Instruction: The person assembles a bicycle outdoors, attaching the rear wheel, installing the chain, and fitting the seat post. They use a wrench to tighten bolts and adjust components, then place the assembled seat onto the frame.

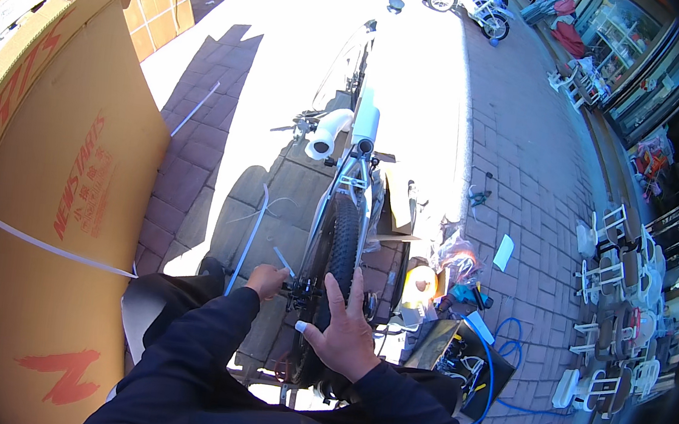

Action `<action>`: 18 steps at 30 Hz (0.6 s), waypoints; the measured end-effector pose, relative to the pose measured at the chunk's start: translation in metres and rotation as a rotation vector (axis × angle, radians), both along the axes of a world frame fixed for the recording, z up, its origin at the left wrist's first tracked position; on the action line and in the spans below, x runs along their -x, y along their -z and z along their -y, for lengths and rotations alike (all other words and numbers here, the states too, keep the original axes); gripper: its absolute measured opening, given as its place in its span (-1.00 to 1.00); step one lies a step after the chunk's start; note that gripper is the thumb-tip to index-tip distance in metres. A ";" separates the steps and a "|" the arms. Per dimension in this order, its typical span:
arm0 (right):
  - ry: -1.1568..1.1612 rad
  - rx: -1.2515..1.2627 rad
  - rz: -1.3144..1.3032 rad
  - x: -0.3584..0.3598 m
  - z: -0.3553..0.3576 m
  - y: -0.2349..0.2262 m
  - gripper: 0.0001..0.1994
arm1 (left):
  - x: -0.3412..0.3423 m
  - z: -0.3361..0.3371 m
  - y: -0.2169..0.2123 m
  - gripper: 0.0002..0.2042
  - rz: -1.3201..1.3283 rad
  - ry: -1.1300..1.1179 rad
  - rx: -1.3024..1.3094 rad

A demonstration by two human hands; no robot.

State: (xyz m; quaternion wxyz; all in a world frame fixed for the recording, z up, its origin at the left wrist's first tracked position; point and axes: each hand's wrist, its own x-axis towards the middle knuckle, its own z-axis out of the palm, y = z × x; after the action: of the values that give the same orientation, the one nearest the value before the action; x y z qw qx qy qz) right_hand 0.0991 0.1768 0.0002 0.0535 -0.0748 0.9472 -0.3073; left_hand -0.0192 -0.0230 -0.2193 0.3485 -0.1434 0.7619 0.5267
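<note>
In the head view we have the bicycle point(367, 121) upright right in front of us, our right hand point(345, 333) lying with fingers spread over its rear tyre point(344, 234) and hiding part of it, while our left hand point(266, 281) curls beside the hub, though we cannot tell what it pinches. A big cardboard box point(56, 218) walls off our left, and a white strip point(247, 243) lies on the paving near our left hand. To our right sit an open toolbox point(500, 377), a blue hose point(536, 410) and, farther off, white seats point(593, 335).
</note>
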 end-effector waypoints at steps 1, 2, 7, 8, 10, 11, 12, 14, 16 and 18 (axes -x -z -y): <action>0.008 -0.012 0.040 0.000 -0.001 -0.001 -0.02 | -0.010 -0.005 0.008 -0.58 0.083 -0.038 -0.103; 0.013 -0.017 0.048 -0.001 -0.002 -0.001 -0.02 | -0.016 -0.010 0.012 -0.55 0.199 -0.069 -0.191; 0.037 -0.009 0.064 -0.002 -0.005 -0.003 -0.01 | -0.024 -0.021 0.006 -0.54 0.159 -0.151 -0.180; 0.040 -0.010 0.087 -0.002 -0.005 -0.003 -0.01 | -0.022 -0.020 0.005 -0.56 0.120 -0.105 -0.154; 0.033 -0.006 0.101 -0.002 -0.004 -0.003 -0.03 | -0.022 -0.019 0.007 -0.57 0.218 -0.173 -0.198; 0.026 -0.003 0.090 -0.003 -0.003 -0.003 -0.04 | -0.022 -0.018 0.011 -0.58 0.279 -0.207 -0.230; 0.019 0.000 0.081 -0.003 -0.003 -0.003 -0.05 | -0.022 -0.019 0.017 -0.58 0.244 -0.213 -0.238; 0.024 0.024 0.078 -0.003 -0.002 -0.001 -0.05 | -0.027 -0.020 0.032 -0.59 0.203 -0.234 -0.270; 0.032 0.034 0.086 -0.003 -0.001 0.000 -0.05 | -0.035 -0.021 0.044 -0.63 0.030 -0.226 -0.247; 0.049 0.027 0.083 -0.003 -0.001 0.002 -0.05 | -0.041 -0.022 0.051 -0.65 -0.169 -0.190 -0.200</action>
State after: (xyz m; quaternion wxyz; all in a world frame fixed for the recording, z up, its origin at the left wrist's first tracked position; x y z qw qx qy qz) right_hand 0.1022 0.1780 -0.0014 0.0842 -0.0392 0.9414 -0.3243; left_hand 0.0222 -0.0012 -0.2703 0.2441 -0.1344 0.7152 0.6409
